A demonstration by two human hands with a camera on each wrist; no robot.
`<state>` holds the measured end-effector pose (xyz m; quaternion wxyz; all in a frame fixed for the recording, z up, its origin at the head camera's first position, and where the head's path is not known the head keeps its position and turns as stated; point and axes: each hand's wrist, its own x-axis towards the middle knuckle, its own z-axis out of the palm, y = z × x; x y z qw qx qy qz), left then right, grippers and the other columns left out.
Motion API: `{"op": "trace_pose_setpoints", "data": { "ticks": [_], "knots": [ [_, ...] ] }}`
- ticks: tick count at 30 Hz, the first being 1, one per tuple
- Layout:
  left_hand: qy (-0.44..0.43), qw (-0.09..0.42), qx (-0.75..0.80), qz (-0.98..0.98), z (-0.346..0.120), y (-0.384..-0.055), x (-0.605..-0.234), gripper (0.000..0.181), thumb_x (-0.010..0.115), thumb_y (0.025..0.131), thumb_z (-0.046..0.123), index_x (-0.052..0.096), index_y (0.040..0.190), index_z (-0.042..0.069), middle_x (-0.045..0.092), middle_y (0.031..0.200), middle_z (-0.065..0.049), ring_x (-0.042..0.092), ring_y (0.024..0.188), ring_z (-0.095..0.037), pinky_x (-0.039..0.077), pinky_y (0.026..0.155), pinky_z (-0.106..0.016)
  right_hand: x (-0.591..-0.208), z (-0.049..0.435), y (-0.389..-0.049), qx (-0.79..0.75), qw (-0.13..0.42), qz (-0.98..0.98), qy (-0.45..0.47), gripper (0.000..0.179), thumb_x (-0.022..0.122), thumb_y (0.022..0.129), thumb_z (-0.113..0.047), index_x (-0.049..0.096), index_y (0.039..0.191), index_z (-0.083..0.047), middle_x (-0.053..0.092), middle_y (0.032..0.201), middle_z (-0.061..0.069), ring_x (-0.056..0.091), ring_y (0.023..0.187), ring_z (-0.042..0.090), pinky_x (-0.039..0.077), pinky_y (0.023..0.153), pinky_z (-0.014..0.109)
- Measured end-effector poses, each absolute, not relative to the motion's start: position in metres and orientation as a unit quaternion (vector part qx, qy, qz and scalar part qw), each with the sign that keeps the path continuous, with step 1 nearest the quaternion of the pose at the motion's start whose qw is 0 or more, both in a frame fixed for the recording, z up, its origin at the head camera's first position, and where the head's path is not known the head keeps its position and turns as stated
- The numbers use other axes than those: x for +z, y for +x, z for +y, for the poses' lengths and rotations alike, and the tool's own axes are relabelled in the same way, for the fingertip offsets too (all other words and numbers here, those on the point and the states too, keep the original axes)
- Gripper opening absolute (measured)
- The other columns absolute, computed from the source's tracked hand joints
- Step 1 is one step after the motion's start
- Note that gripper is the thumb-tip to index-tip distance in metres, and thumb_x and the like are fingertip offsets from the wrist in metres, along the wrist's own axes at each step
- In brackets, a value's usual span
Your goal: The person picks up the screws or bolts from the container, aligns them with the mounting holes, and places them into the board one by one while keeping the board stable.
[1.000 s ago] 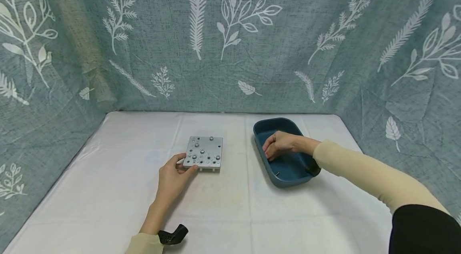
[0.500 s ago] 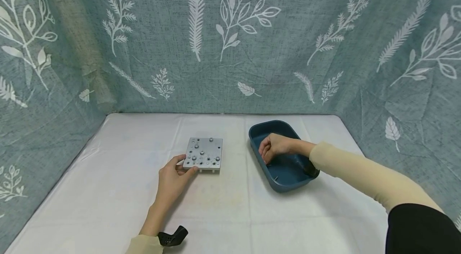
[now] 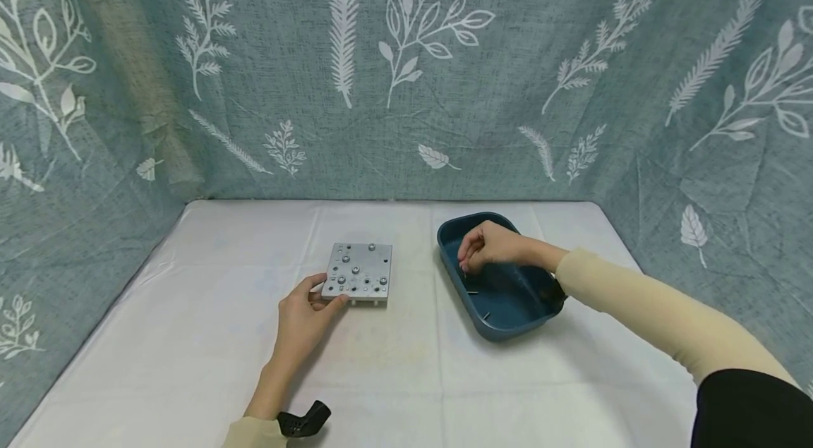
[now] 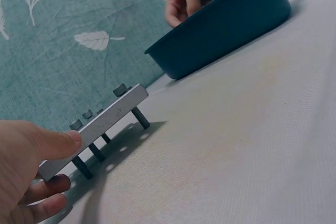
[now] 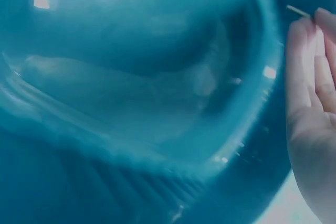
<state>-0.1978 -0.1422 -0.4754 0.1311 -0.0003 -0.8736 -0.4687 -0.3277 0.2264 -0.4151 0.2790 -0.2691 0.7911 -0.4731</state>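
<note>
My left hand [image 3: 305, 317] grips the near left corner of a square silver metal plate [image 3: 368, 262], thumb on top and fingers below. Several bolts sit in the plate's holes, and their shanks [image 4: 139, 117] stick out underneath toward the white cloth. Over at the right, my right hand [image 3: 498, 245] is inside a dark blue tray [image 3: 517, 296]. Between its thumb and fingertips it pinches a thin metal pin [image 5: 298, 10]. Two more small metal pieces lie on the tray floor: a pin [image 3: 473, 292] and a short piece [image 3: 486, 316] near the front.
White cloth [image 3: 406, 377] covers the table. Behind and at the sides hangs a blue-green leaf-patterned curtain [image 3: 273, 67]. A black wrist device [image 3: 305, 420] is on the left wrist. The tray's raised wall surrounds my right hand.
The right hand has lifted slightly from the tray floor, showing a pinched pin and another lying below. The tray has shifted a little left and nearer. The left hand keeps its grip on the plate.
</note>
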Motion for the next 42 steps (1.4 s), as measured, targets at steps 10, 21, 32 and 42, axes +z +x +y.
{"op": "trace_pose_setpoints", "data": {
  "ticks": [10, 21, 32, 42],
  "knots": [
    [0.0, 0.134, -0.466, -0.875, -0.141, -0.198, -0.476, 0.059, 0.082, 0.083, 0.015, 0.055, 0.131, -0.006, 0.07, 0.098, -0.022, 0.07, 0.079, -0.026, 0.055, 0.063, -0.027, -0.381, 0.226, -0.307, -0.547, 0.207, 0.773, -0.248, 0.02, 0.072, 0.086, 0.003, 0.067, 0.104, 0.008, 0.067, 0.102, 0.028, 0.064, 0.095, 0.043, 0.051, 0.083, 0.056],
    [-0.005, 0.137, -0.467, -0.874, -0.141, -0.196, -0.478, 0.058, 0.082, 0.082, 0.014, 0.055, 0.13, -0.007, 0.07, 0.097, -0.022, 0.07, 0.078, -0.026, 0.055, 0.063, -0.028, -0.36, 0.177, -0.263, -0.62, 0.105, 0.747, -0.216, 0.017, 0.074, 0.088, -0.004, 0.071, 0.104, 0.003, 0.07, 0.1, 0.018, 0.062, 0.097, 0.046, 0.055, 0.082, 0.044],
    [-0.008, 0.138, -0.468, -0.873, -0.142, -0.198, -0.475, 0.058, 0.081, 0.083, 0.013, 0.055, 0.13, -0.008, 0.069, 0.099, -0.024, 0.07, 0.08, -0.028, 0.057, 0.065, -0.032, -0.4, 0.11, -0.261, -0.651, 0.058, 0.725, -0.217, 0.011, 0.072, 0.088, 0.001, 0.073, 0.098, -0.001, 0.072, 0.095, 0.011, 0.065, 0.09, 0.041, 0.056, 0.077, 0.043],
    [-0.009, 0.135, -0.469, -0.873, -0.143, -0.197, -0.475, 0.057, 0.081, 0.084, 0.015, 0.056, 0.13, -0.007, 0.069, 0.1, -0.024, 0.07, 0.082, -0.028, 0.057, 0.069, -0.035, -0.435, 0.07, -0.272, -0.65, 0.05, 0.728, -0.212, 0.012, 0.07, 0.09, 0.0, 0.072, 0.101, 0.003, 0.072, 0.095, 0.009, 0.067, 0.084, 0.022, 0.053, 0.079, 0.049]
  ]
}}
